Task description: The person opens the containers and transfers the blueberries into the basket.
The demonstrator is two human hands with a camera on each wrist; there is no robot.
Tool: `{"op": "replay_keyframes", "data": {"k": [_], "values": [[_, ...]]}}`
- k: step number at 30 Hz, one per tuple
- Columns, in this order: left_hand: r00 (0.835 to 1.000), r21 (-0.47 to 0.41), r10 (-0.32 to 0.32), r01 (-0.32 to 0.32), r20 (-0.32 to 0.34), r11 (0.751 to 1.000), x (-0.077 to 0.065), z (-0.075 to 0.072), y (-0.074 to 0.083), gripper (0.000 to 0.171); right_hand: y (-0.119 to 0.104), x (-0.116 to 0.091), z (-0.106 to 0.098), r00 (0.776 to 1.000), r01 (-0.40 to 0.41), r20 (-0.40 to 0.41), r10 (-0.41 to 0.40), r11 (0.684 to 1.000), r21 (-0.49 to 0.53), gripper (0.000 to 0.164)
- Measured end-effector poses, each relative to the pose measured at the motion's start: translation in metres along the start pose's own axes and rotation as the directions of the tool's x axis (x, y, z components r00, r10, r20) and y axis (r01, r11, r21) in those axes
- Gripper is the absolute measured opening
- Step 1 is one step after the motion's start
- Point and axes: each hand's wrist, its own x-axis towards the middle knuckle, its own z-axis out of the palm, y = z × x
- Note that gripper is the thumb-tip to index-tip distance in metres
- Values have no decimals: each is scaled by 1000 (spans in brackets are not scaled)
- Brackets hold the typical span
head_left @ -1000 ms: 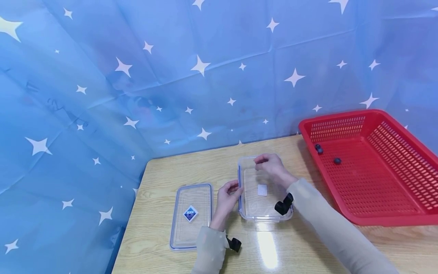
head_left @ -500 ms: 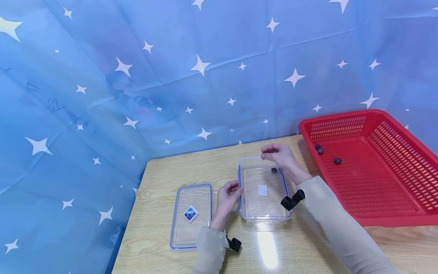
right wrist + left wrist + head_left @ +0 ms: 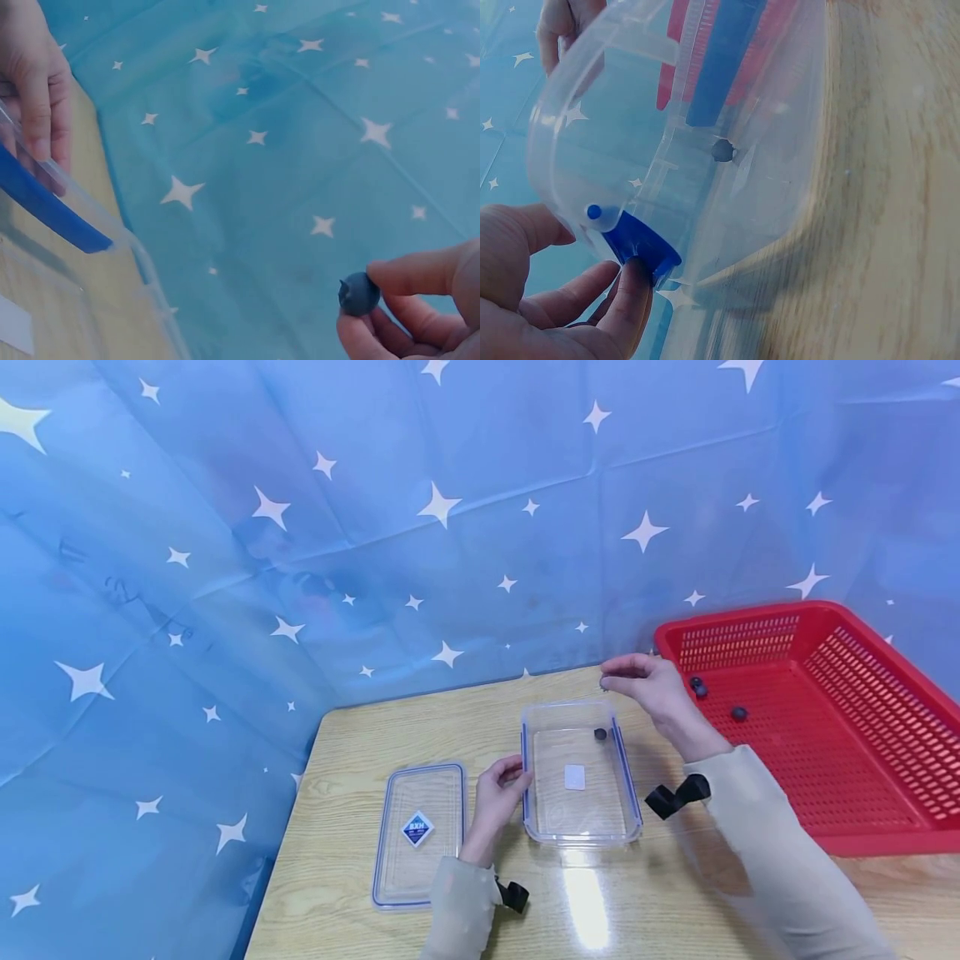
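A clear plastic food container [image 3: 581,827] with blue side latches stands uncovered on the table. One blueberry [image 3: 600,734] lies inside it, near the far right corner; the left wrist view also shows this blueberry [image 3: 723,151]. At the container's left side, my left hand [image 3: 498,793] grips the rim and the blue latch [image 3: 643,244] between thumb and fingers. My right hand [image 3: 656,693] is raised beyond the container's far right corner, near the basket. Thumb and fingertips pinch a second blueberry [image 3: 359,294], its crown facing outward.
Left of the container lies its clear lid [image 3: 442,785], blue-edged with a diamond label. A red plastic basket [image 3: 795,843] at the right holds several blueberries [image 3: 739,713]. Behind the wooden table [image 3: 330,843] hangs a blue star-patterned cloth [image 3: 480,560].
From over the container, my right hand has moved right and away with its blueberry, toward the basket. The blueberry inside the container has come into sight. My left hand stays put.
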Motion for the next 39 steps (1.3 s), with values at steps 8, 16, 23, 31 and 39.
{"op": "replay_keyframes", "data": {"k": [8,16,23,31,39], "values": [[1000,-4,0,0,-3,1000,0,1,0,30,-6,-8,-22,999,-35,-37,33,996,-78,38],[1000,-7,3,-3,2,1000,0,0,0,31,-4,-11,-46,996,-12,-94,7,999,-47,38],[1000,-12,6,-6,1,1000,0,0,-1,31,-1,-15,-67,990,-73,-125,63,994,-81,41],[1000,-1,13,-13,4,1000,0,0,-1,30,2,-20,-91,986,-90,-149,76,992,-93,48],[1000,7,-1,1,-11,1000,10,-1,-21,30,6,-25,-120,986,-84,-140,94,993,78,32]]}}
